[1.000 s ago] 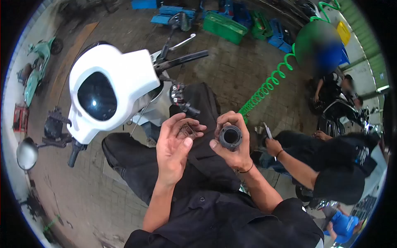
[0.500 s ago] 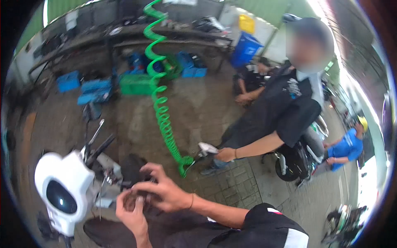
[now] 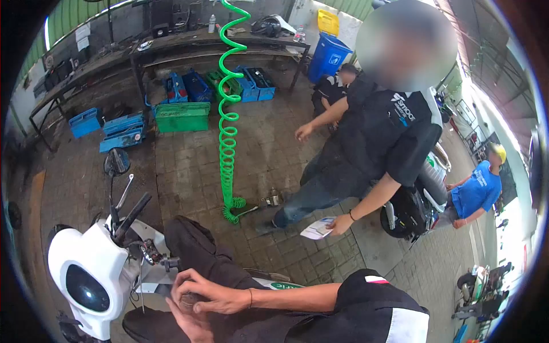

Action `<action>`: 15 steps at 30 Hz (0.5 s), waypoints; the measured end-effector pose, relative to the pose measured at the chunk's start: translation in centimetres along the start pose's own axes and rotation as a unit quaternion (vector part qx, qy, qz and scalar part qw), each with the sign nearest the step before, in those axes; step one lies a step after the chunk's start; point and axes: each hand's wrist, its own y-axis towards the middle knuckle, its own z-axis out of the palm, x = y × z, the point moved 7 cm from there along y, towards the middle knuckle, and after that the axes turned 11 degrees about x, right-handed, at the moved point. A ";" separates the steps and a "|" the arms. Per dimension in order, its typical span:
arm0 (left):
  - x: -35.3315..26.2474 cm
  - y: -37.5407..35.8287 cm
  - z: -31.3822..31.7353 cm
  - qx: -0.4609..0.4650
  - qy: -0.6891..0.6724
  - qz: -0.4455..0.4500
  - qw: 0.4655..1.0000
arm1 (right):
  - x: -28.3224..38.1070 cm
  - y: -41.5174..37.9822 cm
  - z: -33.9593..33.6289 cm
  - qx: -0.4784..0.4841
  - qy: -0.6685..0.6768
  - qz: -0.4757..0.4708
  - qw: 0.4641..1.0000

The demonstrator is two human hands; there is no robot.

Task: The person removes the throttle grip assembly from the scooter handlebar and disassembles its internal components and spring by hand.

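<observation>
Over my dark-trousered lap, my right hand (image 3: 214, 294) has its fingers curled round a small, round, brownish-grey thing (image 3: 190, 298); its kind cannot be made out. Just below, my left hand (image 3: 191, 323) is close against the right one and touches the same thing from underneath; its fingers are partly hidden. To the left stands a white scooter (image 3: 97, 251) with a dark oval headlight (image 3: 87, 287). Its black handlebar grip (image 3: 132, 217) and exposed cables lie just beyond my hands.
A co-worker in a black shirt (image 3: 394, 137) stands ahead, holding a white paper (image 3: 318, 228). A green coiled hose (image 3: 227, 148) hangs to the floor. Blue toolboxes (image 3: 123, 132) and a green toolbox (image 3: 183, 117) lie before a workbench (image 3: 200, 41). Another scooter (image 3: 409, 211) stands at right.
My hands have come down and closer together, the right fingers now folded over the thing. The co-worker has straightened, and the paper has moved right and down in view.
</observation>
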 end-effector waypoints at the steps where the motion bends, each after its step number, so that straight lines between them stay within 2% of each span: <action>1: 0.6 0.2 0.5 0.044 0.015 0.018 0.999 | 0.4 0.6 0.8 0.023 -0.002 -0.003 1.000; 2: 1.1 0.3 1.2 0.087 0.028 0.037 0.995 | -0.2 0.8 1.5 0.032 0.046 0.029 0.998; 3: 0.9 0.7 1.0 0.088 0.035 0.055 0.994 | -0.5 1.0 1.4 0.033 0.045 0.030 0.998; 5: 0.6 0.7 -0.1 0.075 -0.010 0.027 0.997 | -0.3 1.3 0.9 0.027 -0.098 -0.028 0.994; 7: 0.4 0.5 -0.1 0.057 -0.055 0.003 0.997 | -0.5 1.4 0.8 0.019 -0.097 -0.027 0.995; 9: 0.2 -0.3 0.4 0.029 0.041 -0.015 0.999 | -0.8 1.4 0.5 -0.003 -0.192 -0.019 0.981; 10: -0.4 -0.6 2.3 0.018 0.040 -0.027 0.999 | 0.4 1.4 -0.5 -0.023 -0.210 -0.047 0.976; 11: 0.0 -1.2 0.9 -0.019 0.096 -0.007 0.995 | 0.1 1.3 -1.1 -0.044 -0.186 -0.056 0.980; 12: 0.4 -1.8 0.0 -0.060 0.071 -0.038 0.995 | 1.1 1.2 -2.1 -0.069 -0.198 -0.033 0.977; 13: -0.3 -1.6 0.9 -0.085 0.089 -0.010 0.992 | 2.2 1.2 -3.2 -0.088 -0.225 -0.036 0.970; 14: -1.8 -1.8 1.9 -0.084 0.180 0.048 0.979 | 3.5 0.9 -4.2 -0.102 -0.224 -0.035 0.969; 15: -2.5 -1.9 2.4 -0.057 0.190 0.063 0.978 | 3.1 0.3 -5.5 -0.113 -0.193 -0.001 0.975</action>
